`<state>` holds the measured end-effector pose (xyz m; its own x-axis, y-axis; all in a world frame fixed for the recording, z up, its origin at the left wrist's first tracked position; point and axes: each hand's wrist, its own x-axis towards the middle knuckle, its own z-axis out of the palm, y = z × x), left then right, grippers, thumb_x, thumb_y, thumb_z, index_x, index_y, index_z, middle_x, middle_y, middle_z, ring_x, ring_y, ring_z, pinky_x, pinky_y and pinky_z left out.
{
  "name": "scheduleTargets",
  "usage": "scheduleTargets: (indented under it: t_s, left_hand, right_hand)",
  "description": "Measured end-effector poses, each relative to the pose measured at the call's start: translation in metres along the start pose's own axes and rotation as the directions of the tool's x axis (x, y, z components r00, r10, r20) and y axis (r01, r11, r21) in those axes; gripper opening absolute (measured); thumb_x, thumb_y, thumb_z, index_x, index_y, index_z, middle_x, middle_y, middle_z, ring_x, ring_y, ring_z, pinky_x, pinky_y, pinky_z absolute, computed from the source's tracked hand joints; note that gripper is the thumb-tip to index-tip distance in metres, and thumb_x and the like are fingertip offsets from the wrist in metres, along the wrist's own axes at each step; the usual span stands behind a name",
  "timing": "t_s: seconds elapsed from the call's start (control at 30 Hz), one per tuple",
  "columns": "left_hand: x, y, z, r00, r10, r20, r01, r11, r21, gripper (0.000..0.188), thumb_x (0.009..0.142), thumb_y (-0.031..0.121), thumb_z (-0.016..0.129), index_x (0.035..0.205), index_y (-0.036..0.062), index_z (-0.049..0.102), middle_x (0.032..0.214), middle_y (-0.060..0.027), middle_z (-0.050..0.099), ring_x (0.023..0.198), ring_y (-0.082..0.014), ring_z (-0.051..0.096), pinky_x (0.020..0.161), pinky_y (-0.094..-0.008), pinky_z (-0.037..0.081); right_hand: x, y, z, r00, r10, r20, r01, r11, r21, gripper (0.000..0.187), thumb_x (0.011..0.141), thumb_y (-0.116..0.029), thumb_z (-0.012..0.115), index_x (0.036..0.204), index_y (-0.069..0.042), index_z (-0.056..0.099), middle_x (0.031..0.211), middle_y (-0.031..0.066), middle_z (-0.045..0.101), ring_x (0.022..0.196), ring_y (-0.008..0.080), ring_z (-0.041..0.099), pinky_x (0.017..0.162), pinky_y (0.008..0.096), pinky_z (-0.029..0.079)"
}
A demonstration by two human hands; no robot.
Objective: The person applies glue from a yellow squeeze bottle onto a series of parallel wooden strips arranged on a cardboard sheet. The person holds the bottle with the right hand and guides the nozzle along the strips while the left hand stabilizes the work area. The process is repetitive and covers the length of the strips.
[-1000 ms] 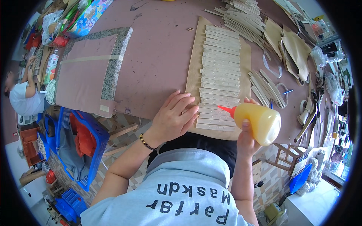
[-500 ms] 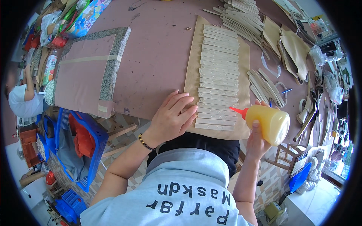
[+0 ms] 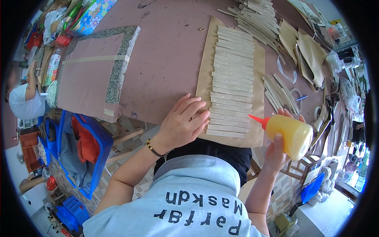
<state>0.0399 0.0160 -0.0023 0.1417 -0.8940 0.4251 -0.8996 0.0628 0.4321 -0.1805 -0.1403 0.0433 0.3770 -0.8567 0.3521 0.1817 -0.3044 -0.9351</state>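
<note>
My right hand (image 3: 277, 155) is wrapped round a squeeze bottle (image 3: 290, 135) filled with something yellow. Its red nozzle points left, just off the right ends of the nearer strips. A column of pale flat strips (image 3: 233, 77) lies side by side on a sheet of brown paper (image 3: 258, 79), and small shiny drops show on many of them. My left hand (image 3: 182, 121) rests flat with fingers spread at the paper's left edge, its fingertips by the left ends of the near strips. It holds nothing.
More loose strips (image 3: 254, 23) are heaped at the far right, with a smaller bundle (image 3: 278, 93) nearer. Brown sheets (image 3: 310, 55) lie beyond. A stone slab (image 3: 124, 51) sits on the table's left, above a blue basket (image 3: 98, 146). Another person (image 3: 27, 100) is at far left.
My right hand has drawn the bottle a little right and toward me, so the nozzle has moved off the strips' ends. My left hand stays in place. The whole view has shifted slightly.
</note>
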Motion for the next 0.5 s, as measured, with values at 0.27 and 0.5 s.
scheduleTargets:
  t_s: [0.27, 0.5]
  left_hand:
    - [0.000, 0.000, -0.001, 1.000, -0.007, 0.005, 0.007, 1.000, -0.008, 0.020, 0.084, 0.015, 0.069, 0.102, 0.0069, 0.068, 0.115, -0.0117, 0.060, 0.113, -0.0298, 0.056, 0.102, -0.0489, 0.045]
    - [-0.001, 0.000, -0.001, 1.000, -0.005, 0.007, 0.005, 1.000, -0.007, 0.020, 0.085, 0.015, 0.068, 0.102, 0.0057, 0.068, 0.114, -0.0121, 0.061, 0.113, -0.0298, 0.056, 0.102, -0.0487, 0.044]
  right_hand:
    - [-0.006, 0.007, -0.002, 0.989, 0.126, -0.073, -0.121, 0.990, 0.069, 0.056, 0.089, -0.014, 0.070, 0.137, -0.005, 0.043, 0.133, 0.0237, 0.052, 0.124, 0.0411, 0.053, 0.100, 0.0531, 0.049]
    - [-0.009, 0.009, 0.017, 0.987, 0.158, -0.004, -0.157, 0.987, 0.023, 0.053, 0.090, -0.015, 0.068, 0.135, -0.006, 0.044, 0.132, 0.0232, 0.053, 0.125, 0.0419, 0.053, 0.104, 0.0491, 0.046]
